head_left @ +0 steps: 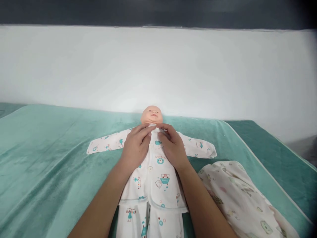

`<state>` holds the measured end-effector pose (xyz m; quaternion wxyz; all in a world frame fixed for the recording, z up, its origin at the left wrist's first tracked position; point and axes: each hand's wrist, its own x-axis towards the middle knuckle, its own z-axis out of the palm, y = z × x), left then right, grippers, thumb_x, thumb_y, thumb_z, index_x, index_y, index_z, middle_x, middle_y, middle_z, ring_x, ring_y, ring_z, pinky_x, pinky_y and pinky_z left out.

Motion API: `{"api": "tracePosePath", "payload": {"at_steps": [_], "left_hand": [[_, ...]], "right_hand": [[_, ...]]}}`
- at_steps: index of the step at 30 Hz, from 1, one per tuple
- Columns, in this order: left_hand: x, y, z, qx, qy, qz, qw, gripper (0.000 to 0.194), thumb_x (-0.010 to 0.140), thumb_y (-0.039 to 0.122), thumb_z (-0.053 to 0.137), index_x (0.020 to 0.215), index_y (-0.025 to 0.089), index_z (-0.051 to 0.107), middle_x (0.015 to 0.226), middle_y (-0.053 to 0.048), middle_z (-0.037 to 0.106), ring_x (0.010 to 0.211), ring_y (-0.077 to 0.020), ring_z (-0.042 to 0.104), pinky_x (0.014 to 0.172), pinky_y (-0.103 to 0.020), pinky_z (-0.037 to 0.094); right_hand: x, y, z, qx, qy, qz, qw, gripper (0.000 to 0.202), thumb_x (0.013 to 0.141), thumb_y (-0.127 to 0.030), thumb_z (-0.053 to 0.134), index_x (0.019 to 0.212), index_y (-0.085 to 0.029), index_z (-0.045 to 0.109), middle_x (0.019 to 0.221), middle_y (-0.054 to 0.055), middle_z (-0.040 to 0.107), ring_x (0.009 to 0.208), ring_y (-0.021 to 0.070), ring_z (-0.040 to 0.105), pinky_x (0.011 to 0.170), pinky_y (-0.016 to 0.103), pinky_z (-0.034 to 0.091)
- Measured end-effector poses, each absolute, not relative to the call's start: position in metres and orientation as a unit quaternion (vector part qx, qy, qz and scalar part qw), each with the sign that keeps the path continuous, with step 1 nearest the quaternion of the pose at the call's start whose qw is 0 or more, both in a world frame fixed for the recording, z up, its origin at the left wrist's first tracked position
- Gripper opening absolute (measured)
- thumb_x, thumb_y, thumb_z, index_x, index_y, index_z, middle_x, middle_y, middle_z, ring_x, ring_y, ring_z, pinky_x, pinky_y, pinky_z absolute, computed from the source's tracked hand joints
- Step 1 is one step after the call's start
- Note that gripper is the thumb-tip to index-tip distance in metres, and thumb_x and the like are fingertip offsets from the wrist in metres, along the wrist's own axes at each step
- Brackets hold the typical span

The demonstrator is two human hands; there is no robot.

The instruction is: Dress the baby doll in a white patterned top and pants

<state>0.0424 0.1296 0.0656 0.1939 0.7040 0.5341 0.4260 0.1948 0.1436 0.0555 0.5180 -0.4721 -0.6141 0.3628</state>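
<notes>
A baby doll lies on its back, dressed in a white printed top with sleeves spread to both sides. White printed trousers show below the hem. My left hand rests on the left side of the chest, its fingertips pressed together at the collar. On the other side, my right hand has bent fingers at the collar, close to the left fingertips. Both hands touch the top's neckline; any fabric pinched between the fingers is too small to make out.
A green blanket covers the surface beneath the doll. A crumpled white printed cloth lies at the right, beside my right forearm. Behind the doll rises a pale wall with a dark band above.
</notes>
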Motion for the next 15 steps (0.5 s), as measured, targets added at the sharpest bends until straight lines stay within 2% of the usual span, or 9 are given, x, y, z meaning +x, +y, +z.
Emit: {"api": "tracePosePath", "payload": {"at_steps": [6,15], "left_hand": [[0.0422,0.1299,0.0647,0.699,0.541,0.427,0.19,0.034,0.098,0.026,0.043,0.122,0.028,0.067,0.134,-0.001,0.064,0.128,-0.0201,0.055,0.111,-0.041,0.043],[0.0423,0.1278,0.0663,0.705,0.536,0.423,0.192,0.037,0.099,0.023,0.041,0.118,0.033,0.071,0.136,0.0,0.062,0.13,-0.021,0.054,0.11,-0.042,0.044]], "right_hand": [[0.1951,0.1442,0.0541,-0.473,-0.618,0.357,0.517,0.023,0.089,-0.027,0.054,0.11,-0.026,0.064,0.117,0.002,0.068,0.106,0.0201,0.061,0.098,0.04,0.048],[0.1942,0.1449,0.0548,-0.47,-0.613,0.36,0.523,0.023,0.088,-0.025,0.054,0.108,-0.026,0.064,0.111,0.002,0.068,0.097,0.0186,0.061,0.089,0.038,0.051]]}}
